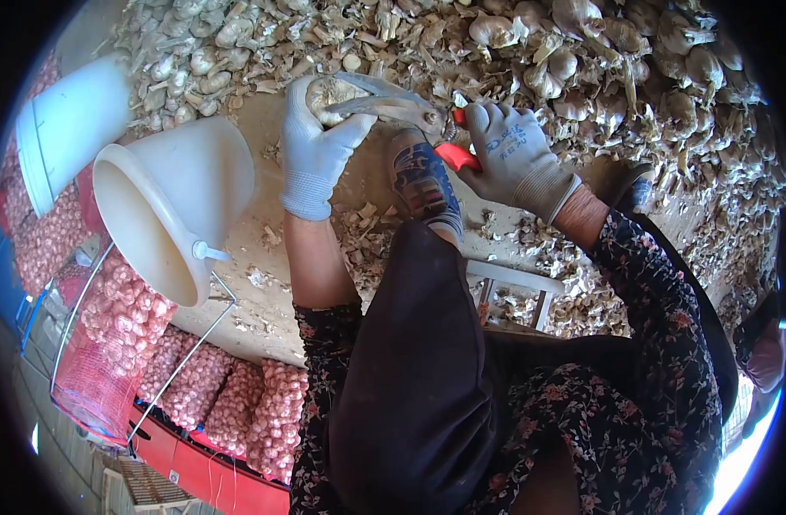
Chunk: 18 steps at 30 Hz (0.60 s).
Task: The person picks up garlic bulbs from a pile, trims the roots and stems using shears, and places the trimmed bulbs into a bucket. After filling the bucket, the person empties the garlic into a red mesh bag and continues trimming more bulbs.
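My left hand [315,154], in a pale knit glove, is closed round a garlic bulb [328,96] near the top centre. My right hand [513,154], gloved too, grips the red handles of the metal shears [393,103]. The two blades point left and lie on either side of the bulb, parted. Roots and the far side of the bulb are partly hidden by the blades and my fingers.
Heaped garlic [573,69] spreads across the top and right. A white bucket [182,197] lies tilted at the left, near another bucket [75,129]. Mesh bags of garlic [195,378] stand lower left beside a metal frame [178,369]. At the right edge is part of another person [764,356].
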{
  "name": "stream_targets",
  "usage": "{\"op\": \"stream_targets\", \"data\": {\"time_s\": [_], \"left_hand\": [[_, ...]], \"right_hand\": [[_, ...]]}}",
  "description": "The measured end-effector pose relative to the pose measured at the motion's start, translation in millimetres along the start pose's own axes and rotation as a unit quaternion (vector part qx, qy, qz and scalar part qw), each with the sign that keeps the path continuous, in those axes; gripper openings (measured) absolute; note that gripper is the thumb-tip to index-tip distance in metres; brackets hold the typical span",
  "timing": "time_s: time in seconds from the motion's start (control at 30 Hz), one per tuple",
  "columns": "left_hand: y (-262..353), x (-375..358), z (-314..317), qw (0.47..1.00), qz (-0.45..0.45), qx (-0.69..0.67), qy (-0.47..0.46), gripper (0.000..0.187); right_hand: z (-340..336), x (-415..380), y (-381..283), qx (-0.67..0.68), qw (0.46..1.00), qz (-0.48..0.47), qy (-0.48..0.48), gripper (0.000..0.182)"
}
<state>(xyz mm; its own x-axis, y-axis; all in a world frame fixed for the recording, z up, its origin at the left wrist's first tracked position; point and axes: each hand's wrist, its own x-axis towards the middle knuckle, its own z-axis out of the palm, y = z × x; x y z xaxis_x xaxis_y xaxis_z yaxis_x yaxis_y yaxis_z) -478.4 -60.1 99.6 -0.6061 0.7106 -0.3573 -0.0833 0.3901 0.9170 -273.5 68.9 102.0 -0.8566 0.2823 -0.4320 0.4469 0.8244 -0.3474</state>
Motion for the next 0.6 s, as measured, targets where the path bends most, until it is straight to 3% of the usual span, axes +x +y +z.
{"op": "stream_targets", "data": {"time_s": [0.13,0.27,0.3,0.37,0.47,0.53,0.6], "left_hand": [[3.6,1.2,-2.5,0.997,0.004,0.066,-0.025,0.055],[2.5,3.0,-5.5,0.995,-0.019,0.091,-0.041,0.048],[2.3,1.0,-5.0,0.995,-0.018,0.090,-0.042,0.048],[-0.1,-2.1,-4.1,0.996,-0.071,-0.024,-0.050,0.045],[-6.5,-5.3,-4.0,0.996,-0.054,0.070,-0.028,0.046],[-8.8,-8.7,-4.1,0.997,-0.056,0.054,-0.025,0.047],[-10.7,-11.0,-0.6,0.997,-0.069,-0.029,-0.027,0.048]], "right_hand": [[5.8,-6.2,-5.8,0.007,1.000,0.009,-0.010,0.053],[23.4,-12.0,-8.5,0.073,0.997,-0.001,0.006,0.042],[28.1,-13.7,-9.8,0.146,0.989,0.016,-0.009,0.040],[33.3,-15.7,-11.3,0.236,0.970,0.056,-0.010,0.035],[37.5,-29.9,-7.2,0.247,0.966,0.069,0.013,0.035],[37.2,-36.1,-3.3,0.236,0.968,0.080,-0.019,0.038],[35.6,-39.6,-1.0,0.158,0.986,0.043,0.031,0.042]]}}
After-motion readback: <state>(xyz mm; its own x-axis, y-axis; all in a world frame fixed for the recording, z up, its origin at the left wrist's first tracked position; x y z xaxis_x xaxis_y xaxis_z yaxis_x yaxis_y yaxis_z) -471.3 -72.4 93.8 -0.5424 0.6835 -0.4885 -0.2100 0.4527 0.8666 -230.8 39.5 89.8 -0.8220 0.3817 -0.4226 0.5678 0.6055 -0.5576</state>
